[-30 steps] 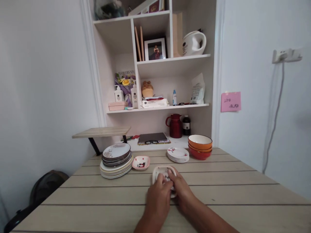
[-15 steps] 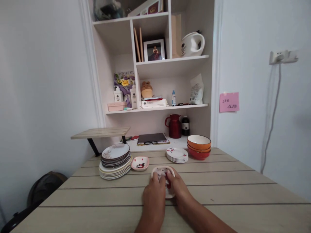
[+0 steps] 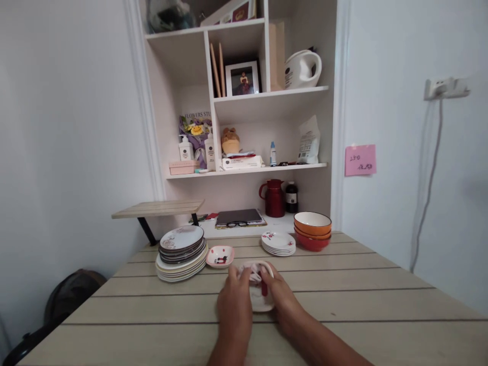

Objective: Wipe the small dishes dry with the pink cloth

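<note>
Lower centre of frame: grips round-cornered, smooth dish (image 3: 262,305) with curled right hand (image 3: 282,295), crumpled whitish cloth (image 3: 254,275) with bent left hand (image 3: 235,301).

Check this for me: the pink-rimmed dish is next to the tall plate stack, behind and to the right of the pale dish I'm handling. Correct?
Not quite. The head view shows the pink-rimmed dish behind and to the left of the pale dish you're handling, not to the right; it is indeed next to the tall plate stack.
</note>
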Demonstrator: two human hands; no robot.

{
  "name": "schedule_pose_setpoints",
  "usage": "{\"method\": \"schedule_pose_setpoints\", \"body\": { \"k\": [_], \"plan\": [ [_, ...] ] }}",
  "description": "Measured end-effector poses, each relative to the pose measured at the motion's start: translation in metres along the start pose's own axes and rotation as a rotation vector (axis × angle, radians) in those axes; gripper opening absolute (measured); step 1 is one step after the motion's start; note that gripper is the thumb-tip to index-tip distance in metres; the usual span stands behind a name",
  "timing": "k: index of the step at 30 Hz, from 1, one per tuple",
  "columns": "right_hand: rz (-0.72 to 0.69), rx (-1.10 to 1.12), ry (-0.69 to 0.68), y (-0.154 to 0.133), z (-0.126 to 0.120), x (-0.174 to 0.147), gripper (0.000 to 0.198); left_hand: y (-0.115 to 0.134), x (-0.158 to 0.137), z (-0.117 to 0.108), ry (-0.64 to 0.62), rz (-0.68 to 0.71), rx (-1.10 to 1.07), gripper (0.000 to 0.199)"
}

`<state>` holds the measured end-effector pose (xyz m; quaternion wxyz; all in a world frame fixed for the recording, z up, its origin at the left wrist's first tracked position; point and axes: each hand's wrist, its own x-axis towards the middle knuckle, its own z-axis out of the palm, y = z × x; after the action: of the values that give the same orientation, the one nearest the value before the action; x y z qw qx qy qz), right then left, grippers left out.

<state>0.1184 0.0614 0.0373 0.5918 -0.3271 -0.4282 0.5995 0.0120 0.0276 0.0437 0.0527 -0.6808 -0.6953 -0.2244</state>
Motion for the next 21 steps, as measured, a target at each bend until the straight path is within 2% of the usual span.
{"method": "schedule_pose_setpoints", "body": {
  "k": [3,8,16,18,21],
  "plan": [
    [-0.011,-0.009,0.008,0.005,-0.001,0.003,0.041,0.004,0.001,-0.004,-0.025,-0.048,0.081,0.045],
    [-0.074,0.012,0.015,0.011,-0.004,0.007,0.039,0.007,-0.002,0.001,-0.044,0.05,0.166,0.043],
    [-0.026,0.022,0.011,0.003,-0.002,0.002,0.038,0.0,-0.005,0.004,-0.099,0.224,0.014,0.035],
    [-0.02,0.018,0.012,0.003,-0.002,0.002,0.039,0.001,-0.004,0.003,-0.076,0.197,0.034,0.037],
    [0.021,0.007,0.013,0.006,-0.003,0.004,0.042,0.003,-0.002,0.001,-0.001,0.082,0.122,0.04]
  ]
}}
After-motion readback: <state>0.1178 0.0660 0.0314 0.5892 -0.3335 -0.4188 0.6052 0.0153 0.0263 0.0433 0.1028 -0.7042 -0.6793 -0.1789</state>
